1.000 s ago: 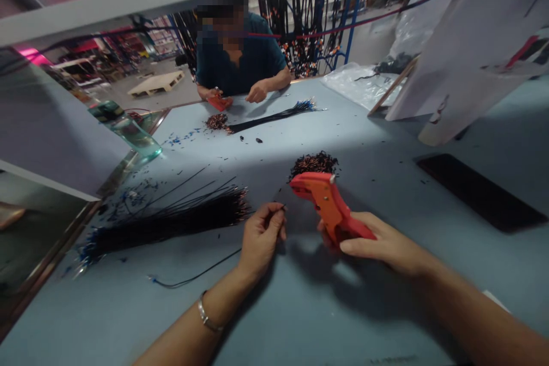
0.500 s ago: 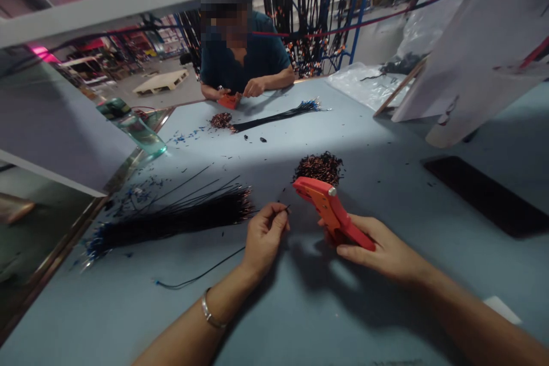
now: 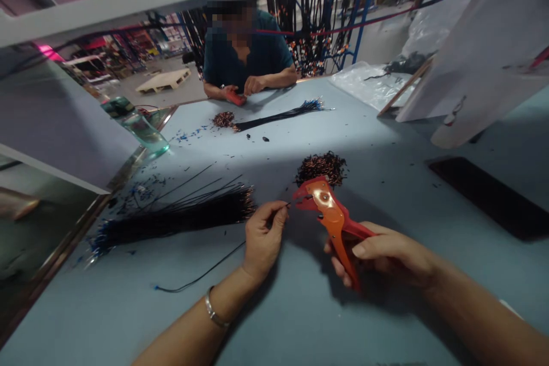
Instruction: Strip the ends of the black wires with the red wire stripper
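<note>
Between finger and thumb, my left hand (image 3: 265,235) pinches a thin black wire (image 3: 210,270) close to its end. The wire trails left across the table to a blue-tipped end. My right hand (image 3: 377,251) is closed around the handles of a red and orange wire stripper (image 3: 332,214). Its jaws are apart and point left, just right of the wire's end. Behind the tool lies a pile of dark offcuts with copper (image 3: 319,167). A thick bundle of black wires (image 3: 175,214), blue at one end and copper at the other, rests left of my left hand.
Across the table a co-worker (image 3: 249,57) holds a red tool near a smaller wire bundle (image 3: 278,116) and an offcut pile (image 3: 223,119). A green bottle (image 3: 148,134) stands at the left edge. A dark phone-like slab (image 3: 489,194) lies at right.
My right hand has turned the wire stripper so its side faces me, and its handles and jaws are now spread. My left hand stays almost still with the wire.
</note>
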